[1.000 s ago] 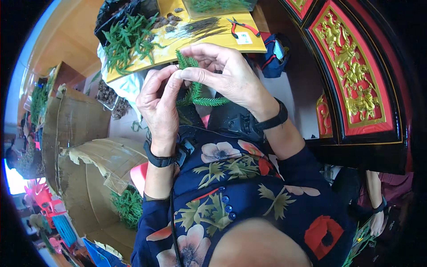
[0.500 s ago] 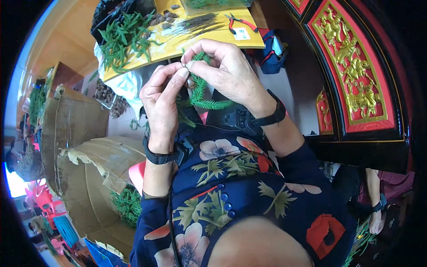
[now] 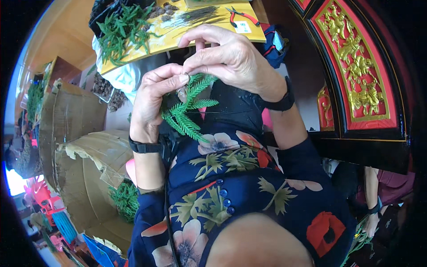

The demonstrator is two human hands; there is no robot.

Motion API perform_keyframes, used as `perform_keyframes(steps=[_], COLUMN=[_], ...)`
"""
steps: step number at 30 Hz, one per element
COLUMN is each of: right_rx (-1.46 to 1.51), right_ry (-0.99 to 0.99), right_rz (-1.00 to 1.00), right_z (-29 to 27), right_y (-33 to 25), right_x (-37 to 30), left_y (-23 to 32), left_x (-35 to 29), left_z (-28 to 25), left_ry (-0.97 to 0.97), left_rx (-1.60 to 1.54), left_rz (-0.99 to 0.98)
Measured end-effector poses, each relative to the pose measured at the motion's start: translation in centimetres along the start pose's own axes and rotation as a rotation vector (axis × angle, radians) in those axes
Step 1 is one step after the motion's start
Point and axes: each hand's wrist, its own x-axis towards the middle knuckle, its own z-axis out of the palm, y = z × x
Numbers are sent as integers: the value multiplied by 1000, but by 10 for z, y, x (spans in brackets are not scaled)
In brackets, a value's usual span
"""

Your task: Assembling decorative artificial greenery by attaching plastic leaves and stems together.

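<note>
An artificial green pine sprig (image 3: 187,113) hangs with its branches below my fingers, in front of my lap. My left hand (image 3: 155,91) pinches its stem end between thumb and forefinger. Right beside that pinch, my right hand (image 3: 235,60) has its thumb and forefinger pressed together at the same stem end, with its upper fingers bent over the top. The fingertips hide the exact joint. A small brownish piece (image 3: 181,95) shows partly behind the sprig.
Ahead, a yellow table (image 3: 155,46) bears loose green sprigs (image 3: 120,33), pine cones (image 3: 167,11), thin dark wires (image 3: 195,17) and red-handled pliers (image 3: 242,18). An opened cardboard box (image 3: 95,187) stands at left with greenery inside. A carved red-gold panel (image 3: 356,66) is at right.
The sprig has turned, so its branches now hang down and toward my lap. My right hand has shifted slightly right and its upper fingers have lifted. Both hands stay together at the stem.
</note>
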Motion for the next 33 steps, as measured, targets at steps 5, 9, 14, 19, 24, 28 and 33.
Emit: perform_keyframes(steps=[5, 9, 14, 19, 24, 28, 33], right_rx=[-156, -364, -279, -23, -190, -707, -894], right_ry=[-51, -44, 3, 24, 143, 232, -18], right_rz=[-46, 149, 369, 415, 501, 801, 1172], right_z=[3, 12, 17, 2, -24, -44, -36], right_y=[5, -6, -2, 0, 25, 113, 151], right_x=[-4, -6, -10, -7, -14, -54, -36], left_y=[1, -1, -14, -10, -2, 1, -9], left_x=[-2, 1, 5, 6, 5, 7, 9], left_z=[2, 17, 23, 19, 14, 15, 7], left_ry=[42, 205, 433, 350, 365, 360, 456], left_rx=[183, 686, 1017, 424, 190, 280, 418], left_rz=[24, 272, 588, 406, 306, 421, 495])
